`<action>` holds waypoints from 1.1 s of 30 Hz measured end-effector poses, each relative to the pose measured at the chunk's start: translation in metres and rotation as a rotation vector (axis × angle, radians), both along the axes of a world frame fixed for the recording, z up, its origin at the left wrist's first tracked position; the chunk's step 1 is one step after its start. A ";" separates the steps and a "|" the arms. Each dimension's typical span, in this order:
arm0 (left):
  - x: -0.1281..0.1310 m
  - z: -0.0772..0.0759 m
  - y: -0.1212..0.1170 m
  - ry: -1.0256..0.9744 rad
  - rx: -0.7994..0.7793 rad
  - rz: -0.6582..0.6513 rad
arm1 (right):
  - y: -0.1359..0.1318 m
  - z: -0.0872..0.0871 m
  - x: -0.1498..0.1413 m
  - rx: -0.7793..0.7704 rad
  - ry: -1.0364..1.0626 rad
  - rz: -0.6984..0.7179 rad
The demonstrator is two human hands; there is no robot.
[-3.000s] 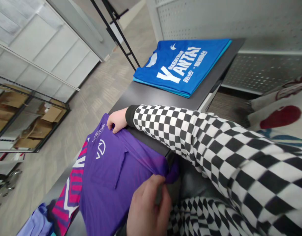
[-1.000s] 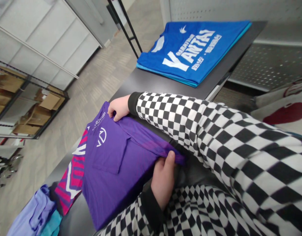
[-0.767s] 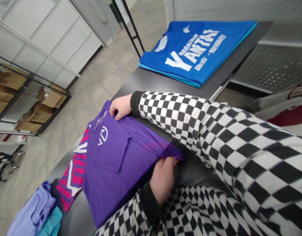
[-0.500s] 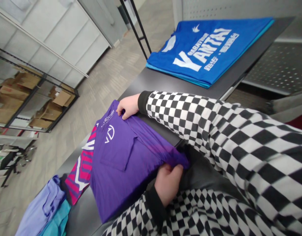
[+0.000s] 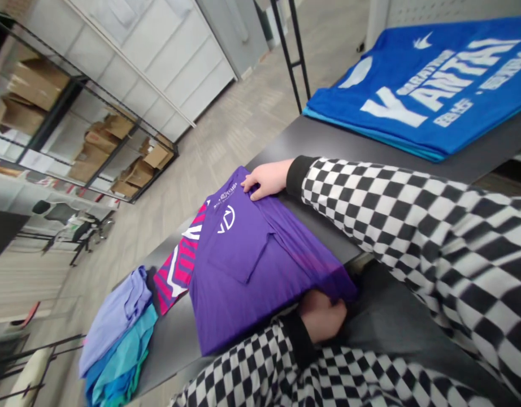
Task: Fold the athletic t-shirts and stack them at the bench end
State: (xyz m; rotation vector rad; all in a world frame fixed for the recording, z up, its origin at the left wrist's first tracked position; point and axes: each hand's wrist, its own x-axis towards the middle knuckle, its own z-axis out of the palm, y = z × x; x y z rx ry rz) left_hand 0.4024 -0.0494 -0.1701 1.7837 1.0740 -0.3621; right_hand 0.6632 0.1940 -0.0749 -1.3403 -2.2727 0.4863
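A purple shirt [image 5: 235, 305] lies partly folded on the dark table, with a white round logo and small print near its neck. One sleeve is laid across its front. My right hand [image 5: 266, 180] pinches the shirt at its upper edge, thumb and fingertips pressed to the cloth. Down at the near edge, my left hand [image 5: 324, 316] is closed on the shirt's side, its fingers partly hidden by the cloth and slightly blurred. A pink and purple patterned garment [image 5: 179, 268] with white stripes pokes out at the shirt's left.
Folded blue shirts [image 5: 413, 90] printed "Marathon Yantai" are stacked at the table's far right end. Lavender [image 5: 116, 311] and teal [image 5: 129, 345] garments lie at the left end. Behind stand a black shelf [image 5: 78, 90] with cardboard boxes and a black upright frame [image 5: 296, 62].
The view has swung left, so everything sits further right in the picture. Both hands stay at the purple shirt, and the left hand has slipped slightly under its near edge.
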 end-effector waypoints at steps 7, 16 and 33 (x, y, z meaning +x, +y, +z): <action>-0.010 0.013 -0.002 -0.147 -0.034 -0.035 | -0.004 0.006 -0.002 -0.044 -0.017 -0.032; -0.008 0.030 -0.023 -0.616 -0.238 0.512 | -0.006 0.009 -0.004 -0.051 -0.023 -0.050; -0.033 0.050 -0.002 -0.411 -0.141 0.054 | -0.005 0.006 -0.003 -0.023 -0.017 -0.052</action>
